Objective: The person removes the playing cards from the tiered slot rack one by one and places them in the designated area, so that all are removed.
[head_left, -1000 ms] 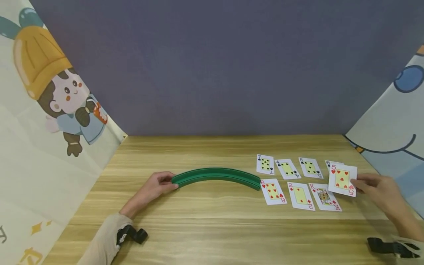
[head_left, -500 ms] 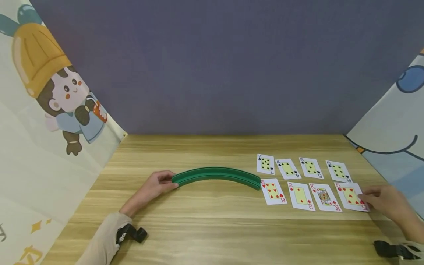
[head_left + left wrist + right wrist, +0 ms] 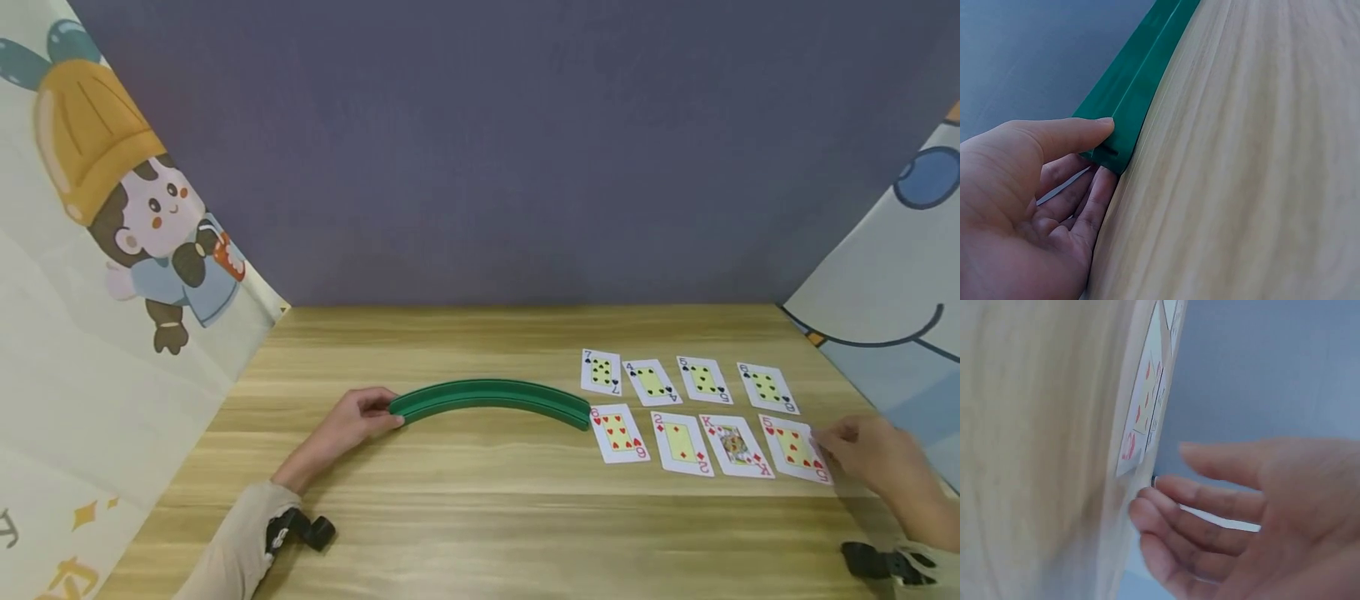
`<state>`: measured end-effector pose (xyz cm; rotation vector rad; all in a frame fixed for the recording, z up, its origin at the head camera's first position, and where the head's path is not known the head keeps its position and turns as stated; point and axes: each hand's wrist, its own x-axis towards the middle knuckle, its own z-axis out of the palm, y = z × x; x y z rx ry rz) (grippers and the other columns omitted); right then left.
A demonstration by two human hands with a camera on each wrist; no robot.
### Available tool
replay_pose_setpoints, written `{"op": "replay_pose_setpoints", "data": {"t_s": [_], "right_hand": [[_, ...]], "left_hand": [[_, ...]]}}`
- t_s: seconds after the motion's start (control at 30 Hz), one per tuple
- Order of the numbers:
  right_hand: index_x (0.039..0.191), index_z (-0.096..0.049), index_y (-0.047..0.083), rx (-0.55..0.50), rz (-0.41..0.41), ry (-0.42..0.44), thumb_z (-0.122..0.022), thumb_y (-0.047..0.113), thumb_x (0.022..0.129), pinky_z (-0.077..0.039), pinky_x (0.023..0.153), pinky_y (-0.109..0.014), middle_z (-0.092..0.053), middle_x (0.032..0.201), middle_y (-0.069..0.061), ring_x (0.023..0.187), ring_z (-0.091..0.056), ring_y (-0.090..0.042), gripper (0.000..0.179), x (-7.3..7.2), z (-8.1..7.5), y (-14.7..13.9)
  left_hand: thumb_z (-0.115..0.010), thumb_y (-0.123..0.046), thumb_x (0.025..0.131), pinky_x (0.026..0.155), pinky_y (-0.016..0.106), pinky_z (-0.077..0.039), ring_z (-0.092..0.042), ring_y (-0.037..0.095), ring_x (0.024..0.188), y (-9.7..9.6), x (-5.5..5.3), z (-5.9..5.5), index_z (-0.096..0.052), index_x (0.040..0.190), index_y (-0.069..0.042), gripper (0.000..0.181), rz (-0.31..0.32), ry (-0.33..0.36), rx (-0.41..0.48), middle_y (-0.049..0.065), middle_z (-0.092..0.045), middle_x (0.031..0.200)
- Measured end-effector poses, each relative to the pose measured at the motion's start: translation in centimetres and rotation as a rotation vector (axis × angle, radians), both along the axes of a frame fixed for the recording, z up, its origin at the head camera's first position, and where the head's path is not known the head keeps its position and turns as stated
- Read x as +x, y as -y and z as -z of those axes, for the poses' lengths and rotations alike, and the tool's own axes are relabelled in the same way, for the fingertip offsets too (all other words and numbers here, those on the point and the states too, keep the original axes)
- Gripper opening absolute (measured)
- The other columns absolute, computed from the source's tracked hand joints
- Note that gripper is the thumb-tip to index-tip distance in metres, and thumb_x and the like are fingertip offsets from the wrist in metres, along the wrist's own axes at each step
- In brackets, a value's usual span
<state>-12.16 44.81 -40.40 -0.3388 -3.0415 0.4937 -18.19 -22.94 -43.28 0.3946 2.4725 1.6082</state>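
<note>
A curved green card holder (image 3: 491, 393) with a groove along it lies on the table. My left hand (image 3: 351, 427) pinches its left end, thumb on top and fingers under the end, as the left wrist view shows close up. The five of hearts (image 3: 793, 447) lies face up at the right end of the front row of cards. Just right of it is my right hand (image 3: 881, 458). In the right wrist view that hand (image 3: 1229, 519) has loosely bent fingers, a gap between thumb and forefinger, and no card between them.
In the front row lie a six of hearts (image 3: 617, 434) against the holder's right end, a two of diamonds (image 3: 681, 444) and a king of diamonds (image 3: 736, 447). Behind are several spades, from the seven (image 3: 601, 372) to the six (image 3: 767, 388). A dark panel (image 3: 525, 167) backs the table.
My right hand has brought the five of hearts down and right from over the six of spades, laid it in the front row and let go. The left hand has stayed still.
</note>
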Motion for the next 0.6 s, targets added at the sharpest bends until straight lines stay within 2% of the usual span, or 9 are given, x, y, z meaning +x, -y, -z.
{"op": "replay_pose_setpoints", "data": {"t_s": [0.1, 0.23, 0.3, 0.37, 0.47, 0.53, 0.6], "right_hand": [[0.092, -0.065, -0.015, 0.007, -0.027, -0.113, -0.059, 0.018, 0.098, -0.037, 0.050, -0.034, -0.061, 0.070, -0.016, 0.060, -0.050, -0.025, 0.035, 0.1, -0.6, 1.4], [0.100, -0.067, -0.013, -0.001, -0.159, -0.288, -0.059, 0.021, 0.100, -0.044, 0.047, -0.038, -0.069, 0.082, -0.024, 0.064, -0.062, -0.034, 0.035, 0.1, -1.1, 4.4], [0.103, -0.068, -0.010, -0.021, -0.228, -0.355, -0.060, 0.021, 0.100, -0.048, 0.054, -0.048, -0.069, 0.091, -0.029, 0.074, -0.064, -0.045, 0.032, 0.2, -1.2, 6.2], [0.104, -0.068, -0.007, -0.026, -0.297, -0.419, -0.065, 0.017, 0.097, -0.049, 0.065, -0.058, -0.066, 0.103, -0.033, 0.090, -0.061, -0.053, 0.026, 0.2, -1.4, 8.1], [0.110, -0.066, -0.006, -0.042, -0.407, -0.500, -0.071, 0.009, 0.091, -0.043, 0.080, -0.066, -0.063, 0.112, -0.034, 0.105, -0.053, -0.056, 0.025, 0.2, -1.7, 10.8], [0.115, -0.065, -0.005, -0.029, -0.470, -0.560, -0.076, 0.007, 0.086, -0.040, 0.086, -0.068, -0.060, 0.117, -0.034, 0.109, -0.050, -0.056, 0.033, 0.3, -1.7, 12.4], [0.123, -0.062, -0.003, -0.001, -0.509, -0.604, -0.077, 0.011, 0.085, -0.036, 0.091, -0.071, -0.057, 0.123, -0.034, 0.114, -0.047, -0.057, 0.044, 0.3, -1.8, 13.6]], "left_hand": [[-0.077, -0.014, 0.087, 0.079, 0.025, -0.056, -0.066, 0.019, 0.094, -0.1, -0.1, 0.1, -0.068, 0.114, 0.000, 0.032, 0.004, -0.002, 0.008, 0.015, -0.067, 0.109], [-0.076, -0.013, 0.088, 0.079, 0.024, -0.055, -0.066, 0.020, 0.095, -0.2, -0.1, 0.0, -0.068, 0.115, -0.001, 0.030, 0.002, -0.006, -0.002, 0.014, -0.066, 0.109], [-0.074, -0.014, 0.090, 0.081, 0.024, -0.054, -0.065, 0.021, 0.098, -0.5, 0.0, -0.2, -0.066, 0.119, -0.001, 0.033, 0.022, -0.014, -0.016, 0.015, -0.065, 0.112], [-0.071, -0.017, 0.094, 0.085, 0.028, -0.054, -0.064, 0.024, 0.103, -0.8, 0.2, -0.5, -0.062, 0.128, -0.002, 0.039, 0.054, -0.035, -0.034, 0.016, -0.063, 0.118], [-0.067, -0.022, 0.097, 0.096, 0.040, -0.051, -0.058, 0.032, 0.117, -1.2, 0.9, -1.3, -0.051, 0.142, -0.005, 0.050, 0.082, -0.130, -0.087, 0.018, -0.056, 0.135], [-0.065, -0.022, 0.098, 0.103, 0.050, -0.046, -0.051, 0.037, 0.126, -1.3, 1.6, -2.1, -0.045, 0.148, -0.007, 0.055, 0.073, -0.243, -0.157, 0.019, -0.049, 0.144], [-0.065, -0.023, 0.098, 0.107, 0.059, -0.038, -0.041, 0.041, 0.135, -1.3, 2.5, -2.8, -0.041, 0.151, -0.009, 0.059, 0.032, -0.380, -0.270, 0.019, -0.040, 0.152]]}}
